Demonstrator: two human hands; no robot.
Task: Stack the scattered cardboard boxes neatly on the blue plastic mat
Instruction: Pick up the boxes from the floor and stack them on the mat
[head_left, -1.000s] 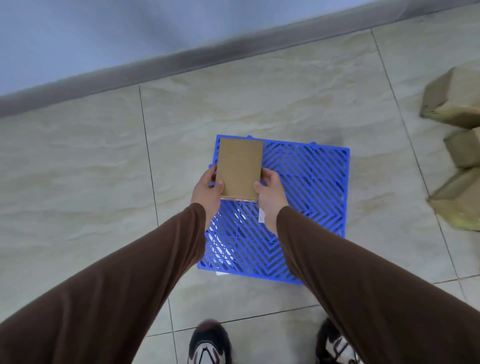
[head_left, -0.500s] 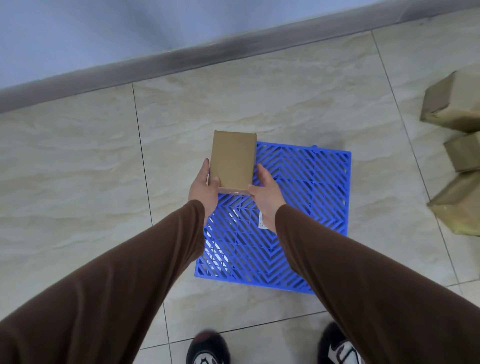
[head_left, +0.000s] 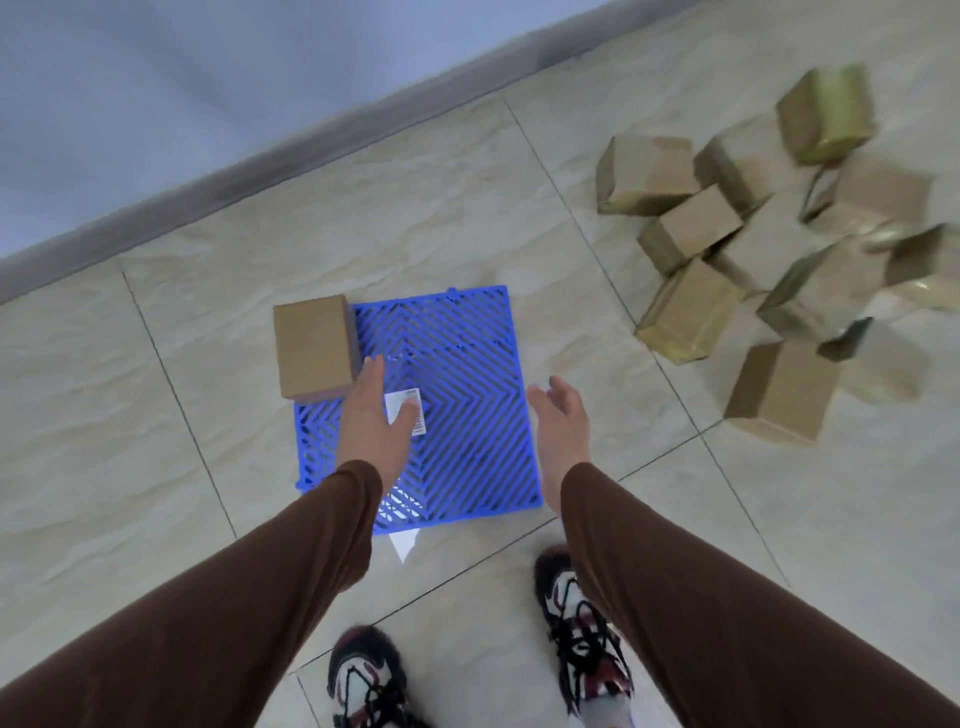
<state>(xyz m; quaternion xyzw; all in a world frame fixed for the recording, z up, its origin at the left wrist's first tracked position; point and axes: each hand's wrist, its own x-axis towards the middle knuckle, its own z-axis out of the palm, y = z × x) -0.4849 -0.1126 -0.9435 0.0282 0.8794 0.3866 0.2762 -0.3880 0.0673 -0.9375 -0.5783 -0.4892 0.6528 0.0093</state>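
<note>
A blue plastic mat (head_left: 457, 364) lies on the tiled floor in front of me. One cardboard box (head_left: 316, 347) sits on its far left corner. My left hand (head_left: 371, 421) hovers over the mat just right of that box, fingers straight, holding nothing. My right hand (head_left: 558, 418) hangs at the mat's right edge, fingers relaxed and empty. Several scattered cardboard boxes (head_left: 691, 226) lie in a loose heap on the floor to the right, some wrapped in tape.
A white label (head_left: 410, 413) lies on the mat under my left hand, and a white scrap (head_left: 402, 545) sits at the mat's near edge. My shoes (head_left: 582, 629) stand just behind the mat. A grey skirting board (head_left: 311, 140) and wall run behind.
Both hands have let go of the box, which now rests on the mat's far left corner. The view has swung right, bringing the heap of boxes into sight.
</note>
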